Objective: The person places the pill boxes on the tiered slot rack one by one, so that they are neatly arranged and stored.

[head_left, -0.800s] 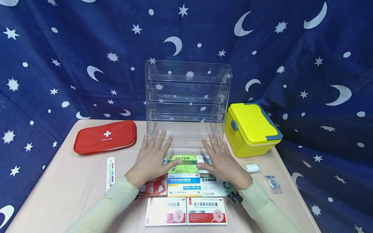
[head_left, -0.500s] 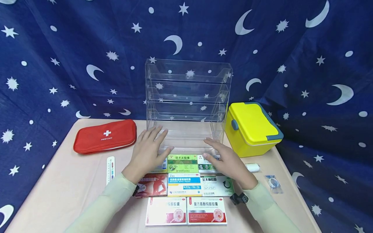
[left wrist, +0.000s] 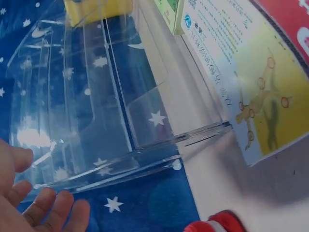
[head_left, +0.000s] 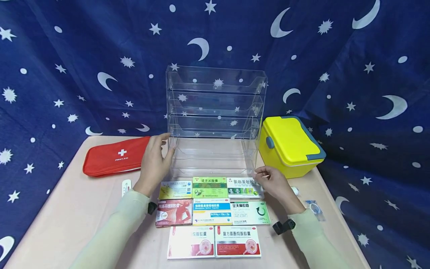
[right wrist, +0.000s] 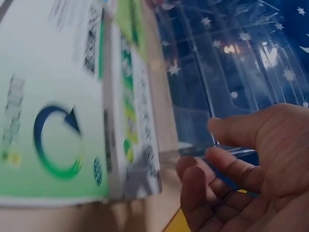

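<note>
A clear tiered acrylic rack (head_left: pixel 215 130) stands at the back of the table. My left hand (head_left: pixel 154 160) is at its left side, thumb on the front side and fingers towards the outside; contact is unclear. In the left wrist view the fingers (left wrist: pixel 60 208) are loosely bent. My right hand (head_left: pixel 273 183) is by the rack's lower right corner, fingers bent, a gap showing between thumb and index finger in the right wrist view. Before the rack lie medicine boxes in rows, including a green box (head_left: pixel 209 187), a red box (head_left: pixel 174 213) and a blue-and-white box (head_left: pixel 212 212).
A red first-aid pouch (head_left: pixel 115 157) lies left of the rack, with a thermometer card (head_left: pixel 126 186) in front of it. On the right stand a yellow box (head_left: pixel 290 145) with a lid, a partly hidden white roll (head_left: pixel 295 190) and a small bagged ring-shaped item (head_left: pixel 315 209).
Both hands, spread over the boxes before, have moved apart: left hand up to the rack's left side, right hand outwards to its lower right corner. The right fingers have bent.
</note>
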The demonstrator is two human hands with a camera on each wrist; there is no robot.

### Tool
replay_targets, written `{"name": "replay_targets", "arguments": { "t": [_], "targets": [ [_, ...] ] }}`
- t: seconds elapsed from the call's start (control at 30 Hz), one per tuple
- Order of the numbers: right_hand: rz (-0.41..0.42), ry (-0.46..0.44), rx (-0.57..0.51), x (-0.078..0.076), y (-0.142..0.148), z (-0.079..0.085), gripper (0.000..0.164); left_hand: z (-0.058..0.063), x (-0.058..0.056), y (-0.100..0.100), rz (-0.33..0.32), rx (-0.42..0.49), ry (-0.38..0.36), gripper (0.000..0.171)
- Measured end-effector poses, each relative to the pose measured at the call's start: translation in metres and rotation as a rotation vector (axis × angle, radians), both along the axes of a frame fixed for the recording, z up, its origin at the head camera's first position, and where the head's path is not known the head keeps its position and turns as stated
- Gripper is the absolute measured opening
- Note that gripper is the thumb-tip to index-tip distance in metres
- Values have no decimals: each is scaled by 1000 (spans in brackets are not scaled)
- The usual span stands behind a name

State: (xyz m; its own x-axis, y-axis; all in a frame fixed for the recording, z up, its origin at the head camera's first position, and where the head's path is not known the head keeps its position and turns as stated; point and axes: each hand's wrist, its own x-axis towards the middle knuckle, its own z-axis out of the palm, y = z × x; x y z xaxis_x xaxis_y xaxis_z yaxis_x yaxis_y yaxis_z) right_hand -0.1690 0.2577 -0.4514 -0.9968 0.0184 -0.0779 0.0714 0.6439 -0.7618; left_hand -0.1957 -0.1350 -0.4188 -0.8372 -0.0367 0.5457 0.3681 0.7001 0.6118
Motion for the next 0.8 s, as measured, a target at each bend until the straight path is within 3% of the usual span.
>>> {"name": "replay_targets", "arguments": {
  "t": [0.27, 0.5, 0.8],
  "targets": [
    [57, -50, 199, 0, 3, -9, 48, -8, -12, -5, -42, 173, -74, 42],
    [97, -46, 308, -1, -1, -13, 55, -8, -18, -8, -50, 170, -59, 34],
    [117, 26, 338, 2, 3, -16, 59, -9, -18, -9, -45, 168, -61, 33]
  ]
}}
